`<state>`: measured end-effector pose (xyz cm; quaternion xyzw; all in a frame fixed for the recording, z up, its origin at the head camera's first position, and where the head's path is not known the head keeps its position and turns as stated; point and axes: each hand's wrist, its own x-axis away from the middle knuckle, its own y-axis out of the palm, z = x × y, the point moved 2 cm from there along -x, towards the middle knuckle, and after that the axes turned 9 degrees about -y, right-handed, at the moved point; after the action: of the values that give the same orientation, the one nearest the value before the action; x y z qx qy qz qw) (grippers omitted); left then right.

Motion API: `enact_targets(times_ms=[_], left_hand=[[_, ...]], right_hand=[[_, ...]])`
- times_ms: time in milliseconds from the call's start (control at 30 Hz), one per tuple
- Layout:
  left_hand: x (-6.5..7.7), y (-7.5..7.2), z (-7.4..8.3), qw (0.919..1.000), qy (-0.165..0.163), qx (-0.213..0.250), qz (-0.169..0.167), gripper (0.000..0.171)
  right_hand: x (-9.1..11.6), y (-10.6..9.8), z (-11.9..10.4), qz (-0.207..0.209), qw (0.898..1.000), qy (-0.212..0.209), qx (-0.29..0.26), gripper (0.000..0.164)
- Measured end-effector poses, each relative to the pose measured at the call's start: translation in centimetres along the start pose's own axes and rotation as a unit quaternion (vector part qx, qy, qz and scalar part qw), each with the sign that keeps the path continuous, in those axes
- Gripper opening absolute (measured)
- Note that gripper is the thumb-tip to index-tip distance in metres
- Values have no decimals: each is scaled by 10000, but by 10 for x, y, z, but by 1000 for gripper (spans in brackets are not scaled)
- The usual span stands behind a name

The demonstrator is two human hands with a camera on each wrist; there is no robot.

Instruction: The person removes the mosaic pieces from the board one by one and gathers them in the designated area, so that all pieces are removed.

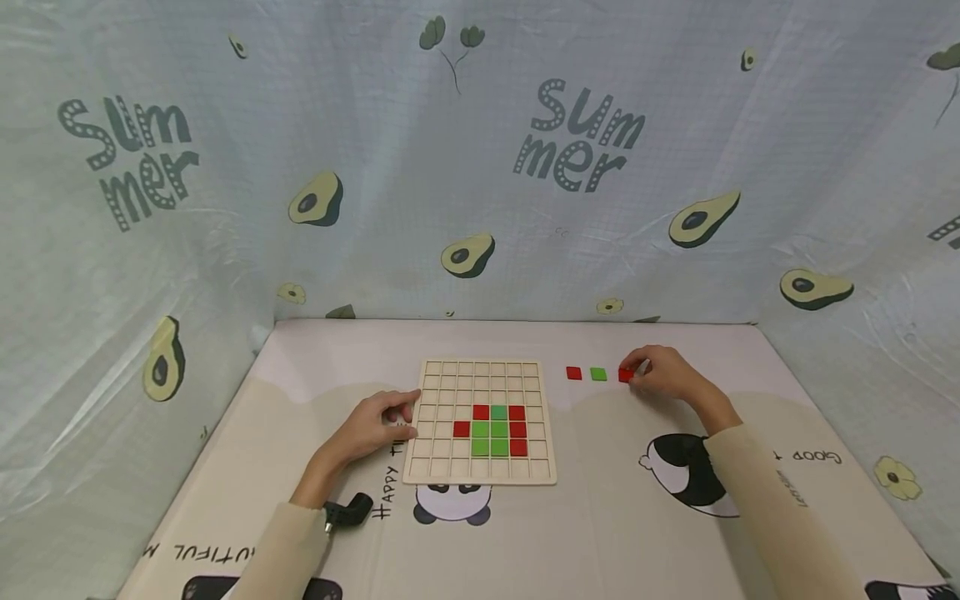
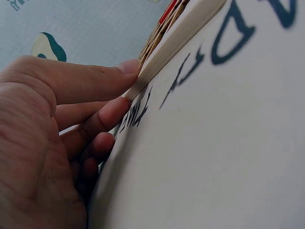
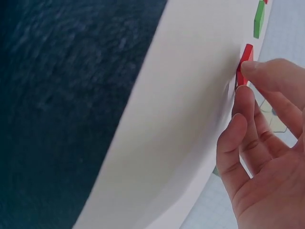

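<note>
A square wooden grid board (image 1: 442,471) lies on the table, with several red tiles (image 1: 517,429) and green tiles (image 1: 481,437) set in its cells. My left hand (image 1: 375,421) touches the board's left edge with thumb and fingertips. In the left wrist view, those fingertips (image 2: 129,66) meet the pale wooden side. Right of the board, my right hand (image 1: 663,372) pinches a loose red tile (image 1: 625,375) between thumb and finger. The right wrist view shows the thumb against this red tile (image 3: 247,53), close over the table; the other fingers are bent beneath.
To the left of the pinched tile lie a loose green tile (image 1: 597,374) and another loose red tile (image 1: 573,372), in one row. The printed tablecloth (image 1: 585,533) runs back to a hanging avocado-patterned sheet (image 1: 570,250). A black device (image 1: 349,510) sits at the left wrist.
</note>
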<state>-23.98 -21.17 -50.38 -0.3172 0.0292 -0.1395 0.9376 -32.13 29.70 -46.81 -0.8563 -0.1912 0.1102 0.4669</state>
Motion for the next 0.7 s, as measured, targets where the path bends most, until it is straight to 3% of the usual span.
enact_targets(times_ms=[700], left_hand=[[1,-1,-1,10000,31,72,-24,67]], right_hand=[[0,3,5,19,9995,45,-300,27]])
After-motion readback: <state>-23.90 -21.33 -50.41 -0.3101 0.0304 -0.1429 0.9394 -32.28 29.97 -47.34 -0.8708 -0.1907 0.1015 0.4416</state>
